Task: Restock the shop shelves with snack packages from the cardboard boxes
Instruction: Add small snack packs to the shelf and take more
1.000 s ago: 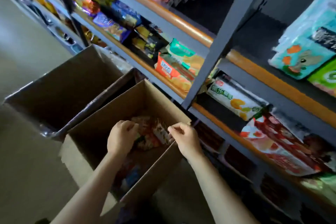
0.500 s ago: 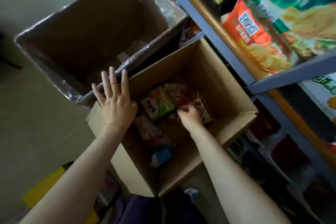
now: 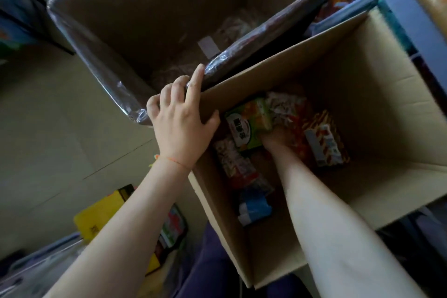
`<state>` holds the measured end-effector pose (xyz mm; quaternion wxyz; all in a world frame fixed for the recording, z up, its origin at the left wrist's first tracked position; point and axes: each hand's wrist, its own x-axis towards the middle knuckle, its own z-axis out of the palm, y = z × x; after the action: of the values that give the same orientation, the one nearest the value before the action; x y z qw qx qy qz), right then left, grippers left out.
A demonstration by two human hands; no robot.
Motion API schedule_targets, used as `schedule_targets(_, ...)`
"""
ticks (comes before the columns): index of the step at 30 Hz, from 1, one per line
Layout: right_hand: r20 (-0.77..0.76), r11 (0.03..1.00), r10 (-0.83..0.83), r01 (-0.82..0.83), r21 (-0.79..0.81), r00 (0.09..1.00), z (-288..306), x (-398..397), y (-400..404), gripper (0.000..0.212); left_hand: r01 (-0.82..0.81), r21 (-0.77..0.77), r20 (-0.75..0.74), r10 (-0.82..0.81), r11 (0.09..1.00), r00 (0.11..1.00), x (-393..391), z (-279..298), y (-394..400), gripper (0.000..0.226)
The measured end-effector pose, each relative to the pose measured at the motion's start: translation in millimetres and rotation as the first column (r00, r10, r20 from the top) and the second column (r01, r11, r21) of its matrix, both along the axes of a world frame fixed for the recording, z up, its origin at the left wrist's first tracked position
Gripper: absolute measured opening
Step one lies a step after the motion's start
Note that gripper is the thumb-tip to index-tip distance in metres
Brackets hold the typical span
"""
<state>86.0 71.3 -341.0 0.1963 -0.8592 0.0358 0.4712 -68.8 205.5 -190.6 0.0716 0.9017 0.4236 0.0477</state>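
Head view, centre frame: my left hand (image 3: 180, 126), fingers spread, steadies the cardboard box (image 3: 377, 113); my right hand (image 3: 274, 139) grips the green snack package (image 3: 246, 124), which may slip if pinched loosely.

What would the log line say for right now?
left hand: rests on near box rim | right hand: inside near box, grip on green snack pack | shelf step: not yet done

A pale floor (image 3: 48, 143) carries two open cardboard boxes: a taped box (image 3: 135, 22) upper left, a snack box (image 3: 377, 109) right, and yellow packets (image 3: 101, 215) (lower left).
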Motion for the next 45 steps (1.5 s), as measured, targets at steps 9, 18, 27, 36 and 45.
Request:
schedule_targets(9, 0.037, 0.941, -0.274, 0.260, 0.219, 0.961, 34.9, -20.8, -11.9, 0.065, -0.016, -0.059, -0.029, 0.014, 0.998, 0.999, 5.9, 8.0, -5.7, 0.086)
schedule_targets(18, -0.431, 0.413, -0.656, 0.772, 0.483, 0.620, 190.4, -20.7, -94.6, 0.058, -0.011, -0.538, 0.306, 0.208, 0.843, 0.929, 42.3, 82.5, -113.0, 0.073)
schedule_targets(27, -0.195, 0.293, -0.421, 0.337, 0.895, 0.886, 379.2, -13.3, -221.5, 0.047, 0.598, -0.786, 0.573, 0.552, 0.161, 0.606, 97.2, 229.3, -236.7, 0.040)
schedule_targets(36, 0.140, 0.297, -0.766, 0.152, 0.943, 0.627, 498.5, -6.6, -410.7, 0.056, 0.762, -0.647, 0.711, 0.357, -0.002, 0.605, 134.2, 348.4, -342.1, 0.055)
schedule_targets(45, 0.442, 0.513, -0.785, 0.055, 0.856, 0.434, 536.5, 0.0, -508.3, 0.024, 0.801, -0.581, 0.814, 0.134, 0.144, 0.566, 184.1, 391.0, -447.0, 0.048)
